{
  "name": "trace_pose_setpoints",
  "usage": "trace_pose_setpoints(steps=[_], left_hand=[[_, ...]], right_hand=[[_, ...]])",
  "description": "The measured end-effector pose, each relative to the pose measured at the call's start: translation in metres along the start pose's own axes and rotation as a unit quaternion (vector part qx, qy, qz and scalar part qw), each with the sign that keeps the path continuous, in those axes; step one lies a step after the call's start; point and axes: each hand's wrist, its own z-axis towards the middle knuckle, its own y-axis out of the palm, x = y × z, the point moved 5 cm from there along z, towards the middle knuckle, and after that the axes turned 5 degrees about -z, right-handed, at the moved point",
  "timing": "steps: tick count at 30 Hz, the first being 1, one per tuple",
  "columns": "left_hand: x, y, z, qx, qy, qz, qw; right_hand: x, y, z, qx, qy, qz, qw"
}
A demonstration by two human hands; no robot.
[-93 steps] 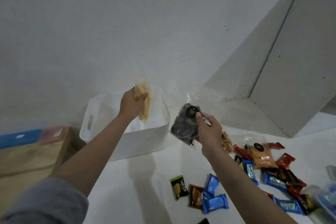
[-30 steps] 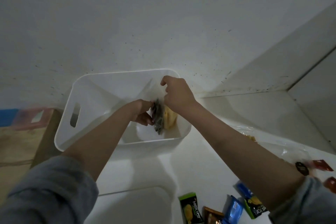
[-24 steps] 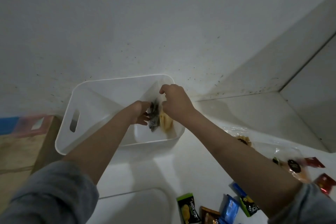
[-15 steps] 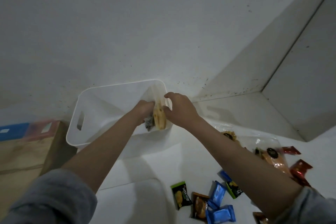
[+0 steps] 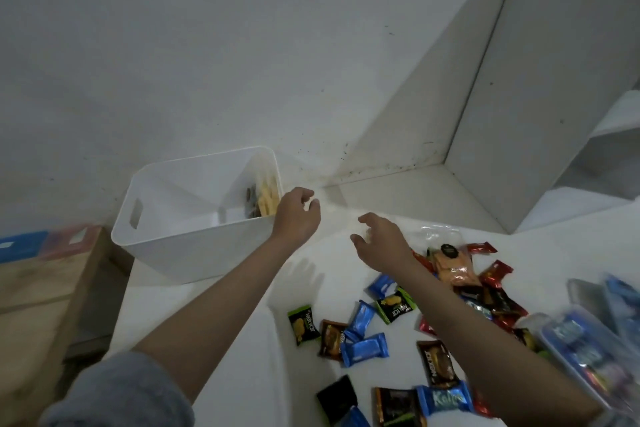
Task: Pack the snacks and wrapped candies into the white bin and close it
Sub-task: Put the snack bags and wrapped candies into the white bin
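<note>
The white bin [image 5: 194, 246] stands on the white table by the wall. Inside it, against its right wall, lean a yellow snack bag [image 5: 268, 199] and a dark snack bag [image 5: 252, 202]. My left hand [image 5: 296, 217] hovers just right of the bin's rim, fingers loosely curled, holding nothing. My right hand [image 5: 381, 241] hangs over the table with fingers spread, empty, close to an orange snack bag [image 5: 452, 265]. Wrapped candies in blue [image 5: 363, 348], green [image 5: 304, 324], brown [image 5: 438, 366] and red [image 5: 495, 272] lie scattered on the table below my right arm.
A clear plastic box [image 5: 585, 354] holding blue packets sits at the right edge. A brown cardboard box [image 5: 38, 298] stands left of the table, lower down. A white wall rises behind the bin, and a white shelf unit [image 5: 540, 114] is at the right.
Both hands have let go of the yellow and dark snack bags inside the bin and have drawn out to the right, over the table.
</note>
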Motion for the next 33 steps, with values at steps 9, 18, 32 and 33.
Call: trace_pose_setpoints(steps=[9, 18, 32, 33], left_hand=[[-0.006, 0.151, -0.037, -0.102, -0.096, 0.014, 0.990], [-0.001, 0.295, -0.047, -0.171, -0.202, 0.031, 0.964], [-0.040, 0.295, -0.044, -0.153, -0.255, 0.058, 0.953], [-0.041, 0.286, -0.046, -0.142, -0.253, 0.064, 0.955]], right_hand=[[0.131, -0.060, 0.027, -0.005, 0.079, 0.026, 0.997], [0.225, -0.076, 0.095, -0.066, 0.092, 0.004, 0.994], [0.183, 0.018, 0.150, -0.258, 0.080, -0.025, 0.962], [0.178, 0.023, 0.151, -0.256, 0.087, -0.016, 0.963]])
